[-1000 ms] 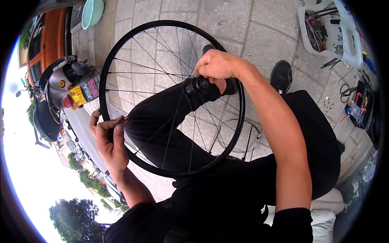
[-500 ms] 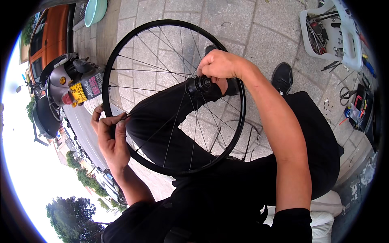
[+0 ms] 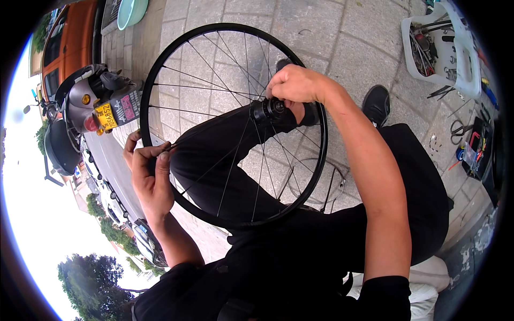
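A black-rimmed bicycle wheel (image 3: pixel 227 27) leans over my lap and bent leg, with thin dark spokes running to its black hub (image 3: pixel 266 112). Near the left side of the rim, my left hand (image 3: pixel 152 182) pinches a spoke (image 3: pixel 184 137) between thumb and index finger, its other fingers curled around the rim's outer side. My right hand (image 3: pixel 294 83) is closed at the hub, fingertips pressed together against its far side. Whatever lies between those fingertips is hidden by the hand.
A white plastic basket (image 3: pixel 447 69) of tools stands at the far right. Scissors (image 3: pixel 459 130) and a black tray of small parts (image 3: pixel 476 147) lie on the paving below it. To the left are a parked scooter (image 3: pixel 85 107), an orange vehicle (image 3: pixel 69 48) and a green basin (image 3: pixel 132 12).
The wheel and surroundings sit slightly farther right in the picture. My left thumb and finger have shifted a little up on the spoke's end; my right hand stays at the hub.
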